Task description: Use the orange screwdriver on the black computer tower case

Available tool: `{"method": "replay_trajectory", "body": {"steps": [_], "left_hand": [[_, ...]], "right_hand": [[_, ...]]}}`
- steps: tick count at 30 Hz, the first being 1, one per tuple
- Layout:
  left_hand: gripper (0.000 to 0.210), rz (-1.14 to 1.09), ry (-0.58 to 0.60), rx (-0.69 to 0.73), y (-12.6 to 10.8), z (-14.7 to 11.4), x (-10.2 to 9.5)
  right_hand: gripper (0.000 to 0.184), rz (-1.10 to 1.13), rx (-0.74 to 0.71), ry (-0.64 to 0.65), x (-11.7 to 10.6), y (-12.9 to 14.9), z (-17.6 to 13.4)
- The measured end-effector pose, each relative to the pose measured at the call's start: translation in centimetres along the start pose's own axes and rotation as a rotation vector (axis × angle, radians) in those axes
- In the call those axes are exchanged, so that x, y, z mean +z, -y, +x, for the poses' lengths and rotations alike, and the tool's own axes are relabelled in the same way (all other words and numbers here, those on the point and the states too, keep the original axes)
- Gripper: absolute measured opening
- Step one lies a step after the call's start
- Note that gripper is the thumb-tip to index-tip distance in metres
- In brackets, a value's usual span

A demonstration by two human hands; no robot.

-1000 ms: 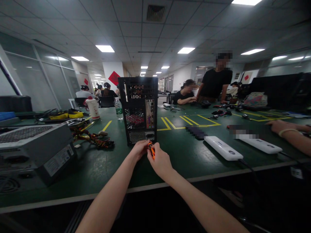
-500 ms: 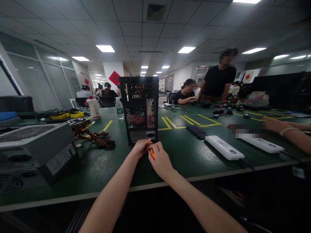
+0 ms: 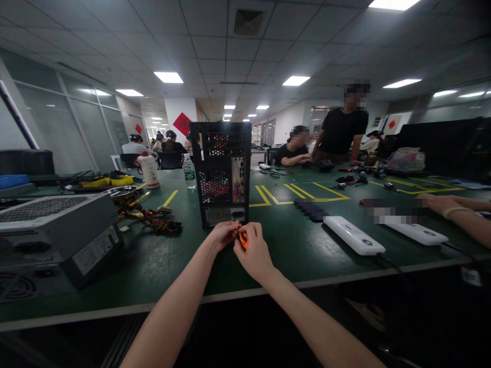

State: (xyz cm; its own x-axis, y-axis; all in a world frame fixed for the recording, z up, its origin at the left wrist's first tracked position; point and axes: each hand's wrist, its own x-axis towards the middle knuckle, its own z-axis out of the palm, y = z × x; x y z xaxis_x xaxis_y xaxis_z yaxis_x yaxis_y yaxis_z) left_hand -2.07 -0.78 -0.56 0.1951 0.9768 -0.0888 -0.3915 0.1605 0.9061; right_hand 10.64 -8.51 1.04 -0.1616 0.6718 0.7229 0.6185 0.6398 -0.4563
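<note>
A black computer case (image 3: 220,174) stands upright on the green table, its rear face with vent grilles and ports turned toward me. Low in front of it, my right hand (image 3: 255,250) is closed around the orange-and-black handle of a screwdriver (image 3: 244,239). My left hand (image 3: 223,236) is closed too, its fingertips pinching the front end of the same screwdriver. Both hands are almost touching, just before the case's bottom edge. The fingers hide the screwdriver's tip, so I cannot tell what it touches.
At left lie grey power supplies (image 3: 88,240) and bundled cables (image 3: 153,217). A water bottle (image 3: 189,173) and a white flask (image 3: 149,171) stand behind. White power banks (image 3: 353,236) lie at right, near another person's hand (image 3: 441,204). Other people are beyond the table.
The orange handle has turned a little in my right hand and shows more of its side. Both hands stay in nearly the same place before the case. The view has shifted slightly.
</note>
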Motion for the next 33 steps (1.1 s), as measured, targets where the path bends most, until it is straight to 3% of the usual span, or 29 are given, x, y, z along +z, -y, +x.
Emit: {"method": "replay_trajectory", "body": {"steps": [5, 11, 13, 27, 33], "left_hand": [[0.02, 0.031, -0.058, 0.017, 0.0, -0.1, 0.2], [0.005, -0.048, -0.123, 0.049, 0.2, 0.2, 0.5], [0.009, -0.077, -0.131, 0.045, 0.2, 0.4, 0.5], [0.015, -0.117, -0.173, 0.069, 0.5, 0.9, 0.0], [0.01, -0.106, -0.172, 0.06, 0.4, 0.9, 0.1]], "right_hand": [[0.017, -0.05, -0.077, 0.04, 0.0, 0.1, -0.1], [0.018, -0.161, -0.049, 0.06, -0.1, -0.3, -0.2], [0.018, -0.174, -0.039, 0.059, -0.1, -0.3, -0.2], [0.014, -0.093, -0.057, 0.055, 0.5, -0.3, -0.4], [0.011, -0.072, 0.021, 0.009, 0.3, -0.7, -0.2]]}}
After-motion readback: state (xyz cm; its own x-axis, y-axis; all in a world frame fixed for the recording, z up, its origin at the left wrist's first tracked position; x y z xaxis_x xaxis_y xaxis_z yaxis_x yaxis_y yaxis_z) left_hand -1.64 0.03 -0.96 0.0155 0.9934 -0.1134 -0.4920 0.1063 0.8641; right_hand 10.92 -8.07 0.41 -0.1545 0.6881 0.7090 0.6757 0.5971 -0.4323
